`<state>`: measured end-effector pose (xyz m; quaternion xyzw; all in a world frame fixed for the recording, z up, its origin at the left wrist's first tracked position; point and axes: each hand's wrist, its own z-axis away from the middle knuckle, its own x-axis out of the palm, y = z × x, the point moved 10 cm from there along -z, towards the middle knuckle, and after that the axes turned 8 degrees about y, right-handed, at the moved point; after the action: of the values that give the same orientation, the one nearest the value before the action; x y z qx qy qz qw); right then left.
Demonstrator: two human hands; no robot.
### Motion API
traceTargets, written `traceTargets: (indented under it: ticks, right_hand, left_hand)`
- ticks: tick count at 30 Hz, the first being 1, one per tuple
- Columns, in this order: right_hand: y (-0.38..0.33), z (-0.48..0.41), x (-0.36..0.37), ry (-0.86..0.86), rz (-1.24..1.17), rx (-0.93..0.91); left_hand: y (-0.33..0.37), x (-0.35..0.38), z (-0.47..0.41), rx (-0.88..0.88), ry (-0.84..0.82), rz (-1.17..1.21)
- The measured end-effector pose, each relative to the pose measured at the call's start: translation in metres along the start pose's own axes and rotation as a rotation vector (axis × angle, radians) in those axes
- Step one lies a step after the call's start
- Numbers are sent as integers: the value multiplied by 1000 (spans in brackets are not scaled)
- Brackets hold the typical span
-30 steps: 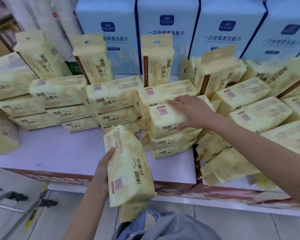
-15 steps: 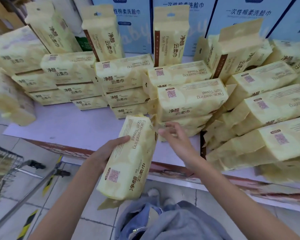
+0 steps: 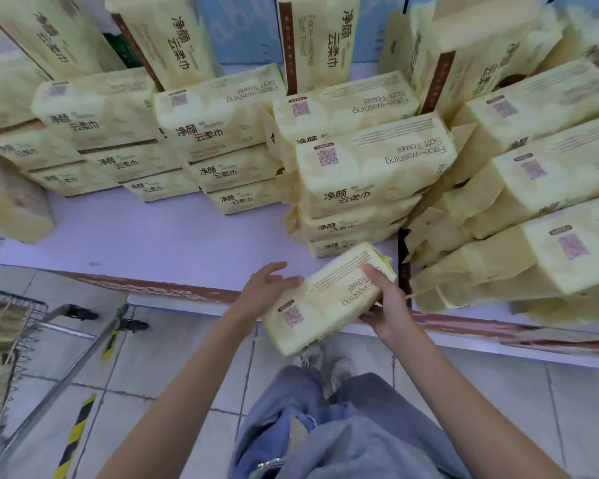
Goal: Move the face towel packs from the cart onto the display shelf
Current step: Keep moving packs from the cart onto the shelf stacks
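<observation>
A yellow face towel pack (image 3: 325,299) is held level over the front edge of the display shelf (image 3: 153,243), just in front of a short stack of packs (image 3: 367,188). My right hand (image 3: 386,311) grips the pack's right end, thumb on top. My left hand (image 3: 267,288) touches its left end with the fingers spread and loose. Many more yellow packs lie stacked or stand upright across the shelf. The wire cart (image 3: 11,340) is at the far left edge, holding more packs.
Tall blue boxes (image 3: 242,32) stand behind the yellow packs. A bare strip of white shelf lies left of the near stack. Leaning packs (image 3: 533,236) crowd the right side. Grey floor tiles and my legs are below.
The pack turned from upright in my left hand to level, and my right hand took hold of its right end. My left hand's grip loosened. The view dropped lower.
</observation>
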<state>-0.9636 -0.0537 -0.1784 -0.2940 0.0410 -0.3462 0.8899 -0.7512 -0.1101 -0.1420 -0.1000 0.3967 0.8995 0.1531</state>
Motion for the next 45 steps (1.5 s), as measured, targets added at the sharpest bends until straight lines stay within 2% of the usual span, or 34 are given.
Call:
traceTargets:
  ticks: [2, 5, 7, 10, 14, 18, 25, 28, 32, 35, 37, 40, 42, 45]
  right_hand:
    - [-5, -15, -20, 63, -67, -6]
    - [-10, -33, -31, 91, -147, -3]
    - [-11, -44, -33, 120, -186, 10]
    - [-11, -59, -33, 193, -274, 30]
    - [-8, -72, -34, 299, -422, 48]
    - [-7, -78, -37, 325, -434, 38]
    - [-11, -79, -37, 312, -334, 20]
    - [-9, -67, -30, 230, -199, 31]
    - [1, -39, -22, 74, -26, 45]
    - [8, -16, -14, -61, 347, -26]
    - [8, -1, -5, -193, 673, -193]
    - [16, 25, 11, -457, 1062, -439]
    - [27, 38, 14, -581, 1227, -535]
    - [53, 50, 15, -743, 1461, -614]
  left_hand:
    - [-17, 1, -6, -23, 108, 49]
    - [-48, 33, -10, -247, 32, 167]
    - [-55, 56, -16, -336, -9, 352]
    - [-53, 72, -33, -353, 95, 638]
    - [-45, 79, -47, -291, 191, 656]
    - [-43, 82, -54, -262, 249, 630]
    - [-44, 92, -55, -258, 232, 635]
    - [-44, 84, -48, -233, 214, 536]
    - [-37, 48, -23, -37, 326, 180]
    - [-44, 34, 8, 45, 318, 52]
    - [-53, 30, 33, 91, 316, -16]
    - [-78, 23, 76, 95, 391, -24]
    - [-102, 20, 105, 57, 460, 0]
    - [-149, 14, 152, -68, 603, 181]
